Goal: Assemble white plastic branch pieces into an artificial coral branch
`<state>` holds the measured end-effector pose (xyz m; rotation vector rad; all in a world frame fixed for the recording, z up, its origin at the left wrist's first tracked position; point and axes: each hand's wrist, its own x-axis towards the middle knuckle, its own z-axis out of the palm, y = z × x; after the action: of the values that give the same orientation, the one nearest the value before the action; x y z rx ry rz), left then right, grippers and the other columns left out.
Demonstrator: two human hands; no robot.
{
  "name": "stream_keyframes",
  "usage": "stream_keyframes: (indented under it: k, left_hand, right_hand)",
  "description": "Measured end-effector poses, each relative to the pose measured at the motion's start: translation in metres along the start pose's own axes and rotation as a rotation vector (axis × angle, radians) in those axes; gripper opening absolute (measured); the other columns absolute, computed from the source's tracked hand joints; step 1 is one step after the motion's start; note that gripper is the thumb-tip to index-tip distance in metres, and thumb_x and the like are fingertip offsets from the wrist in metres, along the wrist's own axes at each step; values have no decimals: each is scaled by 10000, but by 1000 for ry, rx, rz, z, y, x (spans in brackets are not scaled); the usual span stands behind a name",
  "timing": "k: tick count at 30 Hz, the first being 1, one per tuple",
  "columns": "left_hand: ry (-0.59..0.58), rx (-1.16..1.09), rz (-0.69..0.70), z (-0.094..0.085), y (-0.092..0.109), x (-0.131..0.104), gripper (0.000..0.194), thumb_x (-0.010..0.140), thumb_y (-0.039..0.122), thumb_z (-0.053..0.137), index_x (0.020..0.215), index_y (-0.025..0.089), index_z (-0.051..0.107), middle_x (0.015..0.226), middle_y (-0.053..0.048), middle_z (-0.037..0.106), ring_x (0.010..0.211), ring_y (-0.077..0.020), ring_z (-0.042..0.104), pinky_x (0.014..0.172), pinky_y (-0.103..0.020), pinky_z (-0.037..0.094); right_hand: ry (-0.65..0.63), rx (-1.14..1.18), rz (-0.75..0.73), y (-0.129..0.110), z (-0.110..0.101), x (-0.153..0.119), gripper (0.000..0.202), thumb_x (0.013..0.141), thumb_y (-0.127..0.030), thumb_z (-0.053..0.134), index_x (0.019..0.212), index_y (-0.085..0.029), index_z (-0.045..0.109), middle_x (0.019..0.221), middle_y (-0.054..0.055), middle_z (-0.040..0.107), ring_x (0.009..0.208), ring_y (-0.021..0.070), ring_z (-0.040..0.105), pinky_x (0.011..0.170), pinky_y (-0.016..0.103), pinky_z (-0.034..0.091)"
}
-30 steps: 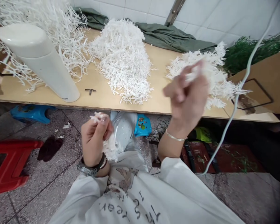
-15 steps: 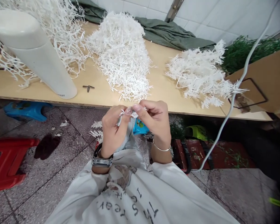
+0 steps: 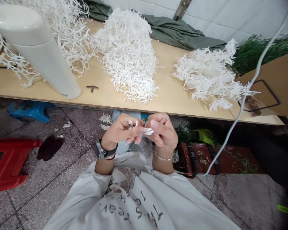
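Note:
My left hand (image 3: 121, 129) and my right hand (image 3: 163, 130) meet in front of the table's near edge, above my lap. Between them is a small white frilly piece (image 3: 147, 131), pinched by the fingertips of both hands. A white strand also loops out over the fingers of my left hand. Just beyond the hands, a dense heap of white frilly pieces (image 3: 132, 54) lies on the tan tabletop (image 3: 168, 95). To the right lies a looser white bunch (image 3: 206, 73). Long white strands (image 3: 72, 35) are piled at the back left.
A white bottle (image 3: 45, 60) stands at the left beside small dark seeds (image 3: 92, 87). Green cloth (image 3: 175, 33) runs along the wall. A white cable (image 3: 244, 99) crosses the right side. Blue (image 3: 30, 110) and red stools (image 3: 12, 163) are at lower left.
Both hands have come down slightly, nearer my body. My left hand has turned, its wrist rotating, and the white piece now points rightward between the fingertips. The view has shifted a little.

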<state>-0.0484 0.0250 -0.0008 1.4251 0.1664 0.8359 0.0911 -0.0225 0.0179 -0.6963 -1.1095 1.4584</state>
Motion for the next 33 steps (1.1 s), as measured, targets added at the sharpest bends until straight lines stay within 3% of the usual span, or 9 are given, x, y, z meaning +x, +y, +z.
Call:
stream_keyframes:
  k: [3,6,10,15,21,25,27,29,33]
  left_hand:
    - [-270,-281,-336,1,3,-2,414,818,478,589,539,173,573,380,14,492,242,-70,382,282,-216,272]
    - [-302,-381,-400,3,5,-2,383,840,459,566,595,164,564,454,5,532,251,-54,376,255,-199,228]
    - [-116,-257,-220,10,3,0,408,835,572,505,759,174,550,520,37,545,284,-34,343,308,-189,273]
    - [36,128,-144,19,5,-2,434,867,474,518,574,155,505,455,45,452,399,-51,390,401,-186,287]
    - [-72,277,-179,21,9,-7,527,969,351,331,539,148,559,354,57,396,303,-39,348,375,-176,272]
    - [212,818,234,24,3,0,380,951,274,394,619,154,536,485,29,497,425,-66,451,463,-208,301]
    - [237,1016,431,26,1,4,329,940,247,411,641,159,519,547,11,534,463,-79,458,483,-233,286]
    - [203,1022,472,28,-1,5,322,935,225,417,633,162,508,542,14,531,464,-79,454,489,-235,289]
    - [156,688,300,34,1,2,393,936,217,429,553,153,490,445,46,463,408,-43,429,476,-183,324]
  right_hand:
    - [-75,118,16,-3,-8,1,456,794,-431,601,474,-192,381,261,-118,283,195,12,171,264,163,144]
    - [-107,71,39,-8,-16,1,412,820,-414,583,510,-190,429,284,-107,352,192,15,208,251,159,149]
    - [-65,-171,82,-19,-19,-4,337,802,-358,630,555,-167,503,338,-82,449,238,10,262,274,156,157]
    - [-131,-359,89,-29,-23,-3,380,798,-300,649,499,-151,469,323,-93,392,279,-7,242,316,150,157]
    - [-229,-179,240,-24,-33,-3,344,849,-351,578,575,-146,544,322,-86,425,219,5,254,263,150,133]
    - [-39,-91,167,-17,-31,-9,383,830,-401,594,543,-159,516,311,-81,444,201,7,260,252,151,131]
    - [-21,-12,153,-16,-29,-12,367,821,-385,608,545,-163,516,314,-80,458,194,9,266,251,155,126]
    - [-17,66,150,-16,-25,-15,359,817,-363,617,536,-165,513,304,-78,457,183,12,265,245,155,125]
    - [53,167,76,-17,-16,-17,374,810,-329,626,500,-167,494,261,-84,423,157,13,239,233,141,139]
